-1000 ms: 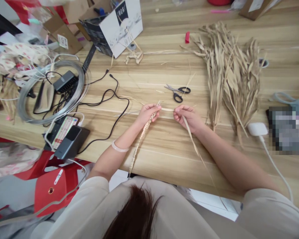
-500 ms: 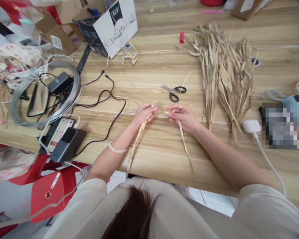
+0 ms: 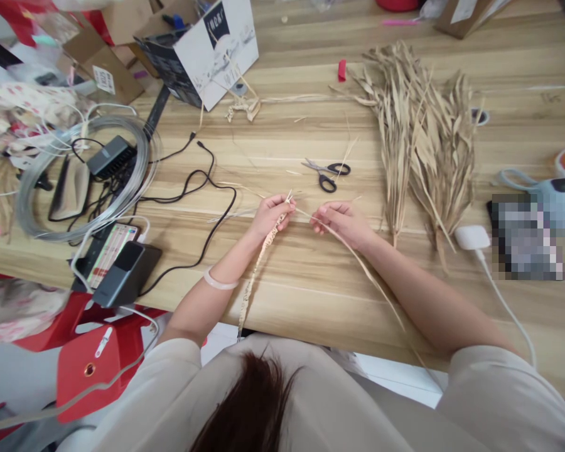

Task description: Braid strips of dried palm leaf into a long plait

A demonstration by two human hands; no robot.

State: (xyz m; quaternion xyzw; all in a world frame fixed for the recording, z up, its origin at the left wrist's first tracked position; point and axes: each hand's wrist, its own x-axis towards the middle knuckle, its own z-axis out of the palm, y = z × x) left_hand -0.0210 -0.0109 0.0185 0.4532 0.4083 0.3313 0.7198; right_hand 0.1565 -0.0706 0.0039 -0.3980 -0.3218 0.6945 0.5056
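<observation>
My left hand (image 3: 274, 218) is closed in a pinch on the top end of a narrow plaited straw braid (image 3: 252, 270), whose length hangs down toward the table's front edge. Short pale ends stick up above the fingertips. A long thin straw strip (image 3: 367, 271) runs from my left fingertips to my right hand (image 3: 341, 223), then trails down past the right forearm over the table edge. The right fingers are curled together on this strip. Just beyond both hands lie black-handled scissors (image 3: 327, 172).
Bundles of dried leaves (image 3: 419, 138) lie to the right, near a white charger (image 3: 472, 237) with its cable. At left are a coil of clear tubing (image 3: 28, 213), black cables (image 3: 211, 182) and a grey device (image 3: 129, 273). A white box (image 3: 221, 56) stands at the back.
The strip at my right hand, hanging short and bent before, now stretches from my left fingertips across the right hand and down past the table edge. My left hand stays nearly still.
</observation>
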